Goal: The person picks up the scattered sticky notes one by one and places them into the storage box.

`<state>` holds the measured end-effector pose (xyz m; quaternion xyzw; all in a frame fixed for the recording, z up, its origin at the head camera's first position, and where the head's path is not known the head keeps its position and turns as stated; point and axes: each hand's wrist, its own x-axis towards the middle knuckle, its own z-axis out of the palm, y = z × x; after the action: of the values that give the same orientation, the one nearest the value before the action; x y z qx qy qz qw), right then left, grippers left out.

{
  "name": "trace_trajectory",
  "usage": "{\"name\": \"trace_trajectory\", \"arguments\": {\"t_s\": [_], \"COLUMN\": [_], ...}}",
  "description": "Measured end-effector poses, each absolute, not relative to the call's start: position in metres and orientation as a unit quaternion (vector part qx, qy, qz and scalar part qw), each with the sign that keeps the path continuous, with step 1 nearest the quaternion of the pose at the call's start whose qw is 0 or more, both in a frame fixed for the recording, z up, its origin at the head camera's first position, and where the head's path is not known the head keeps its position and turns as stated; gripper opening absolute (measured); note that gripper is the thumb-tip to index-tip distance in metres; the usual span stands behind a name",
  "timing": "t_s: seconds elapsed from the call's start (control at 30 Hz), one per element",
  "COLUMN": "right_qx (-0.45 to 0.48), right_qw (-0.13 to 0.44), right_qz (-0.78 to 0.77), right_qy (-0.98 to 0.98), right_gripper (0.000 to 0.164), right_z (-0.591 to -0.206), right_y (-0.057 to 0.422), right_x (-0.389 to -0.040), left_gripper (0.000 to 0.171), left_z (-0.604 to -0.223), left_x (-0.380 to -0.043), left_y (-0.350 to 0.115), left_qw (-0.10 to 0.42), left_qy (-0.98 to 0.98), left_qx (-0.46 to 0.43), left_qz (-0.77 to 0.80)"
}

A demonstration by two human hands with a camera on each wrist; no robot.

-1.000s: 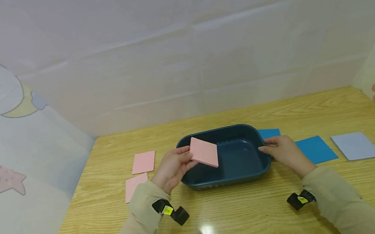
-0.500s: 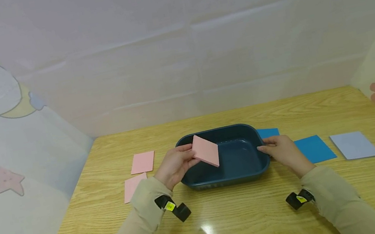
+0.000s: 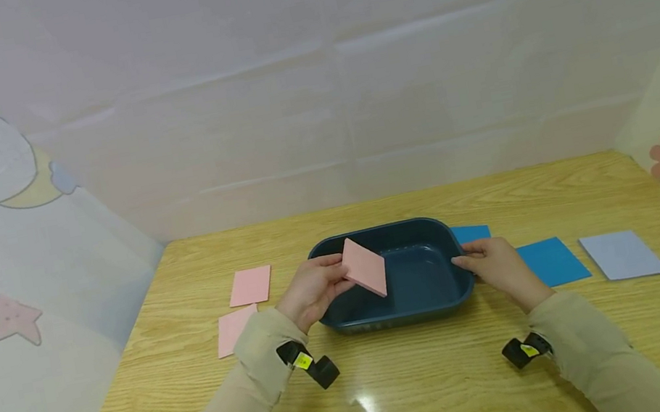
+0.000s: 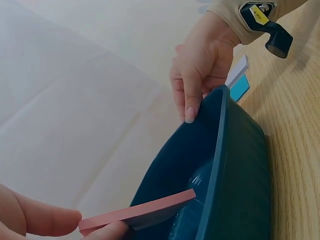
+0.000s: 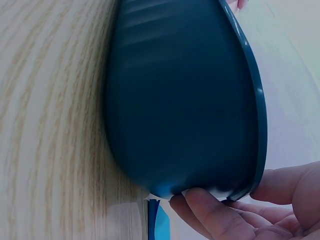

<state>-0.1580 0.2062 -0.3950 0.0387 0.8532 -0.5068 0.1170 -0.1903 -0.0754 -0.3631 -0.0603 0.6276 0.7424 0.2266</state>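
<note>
My left hand (image 3: 313,290) pinches a pink pad of sticky notes (image 3: 365,267) by its left edge. The pad is tilted over the left part of a dark blue plastic bin (image 3: 403,318), and the left wrist view shows it edge-on between thumb and fingers. My right hand (image 3: 499,270) grips the bin's right end, thumb over the rim and fingers against the outside wall, as the right wrist view shows. Two more pink pads, a rear one (image 3: 250,285) and a front one (image 3: 236,329), lie left of the bin; the left sleeve partly covers the front one.
Right of the bin lie two blue pads, a rear one (image 3: 470,233) partly hidden behind it and a nearer one (image 3: 554,261). A pale lilac pad (image 3: 623,254) lies farther right on the wooden table (image 3: 441,385). A light curtain wall (image 3: 344,100) stands behind.
My left hand has shifted slightly right with the pink pad, farther over the bin, and the pad has turned a little. My right hand keeps its grip on the bin.
</note>
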Motion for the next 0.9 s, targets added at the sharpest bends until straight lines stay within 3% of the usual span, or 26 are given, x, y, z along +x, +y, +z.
{"name": "trace_trajectory", "arguments": {"t_s": [0.9], "right_qx": [0.033], "right_qw": [0.113], "right_qz": [-0.505], "right_qy": [0.855], "right_gripper": [0.054], "right_z": [-0.398], "right_y": [0.208], "right_x": [-0.159], "left_gripper": [0.045], "left_z": [-0.371], "left_x": [-0.193], "left_y": [-0.064], "left_qw": [0.238], "left_qy": [0.641], "left_qx": [-0.086], "left_qz": [0.725]}}
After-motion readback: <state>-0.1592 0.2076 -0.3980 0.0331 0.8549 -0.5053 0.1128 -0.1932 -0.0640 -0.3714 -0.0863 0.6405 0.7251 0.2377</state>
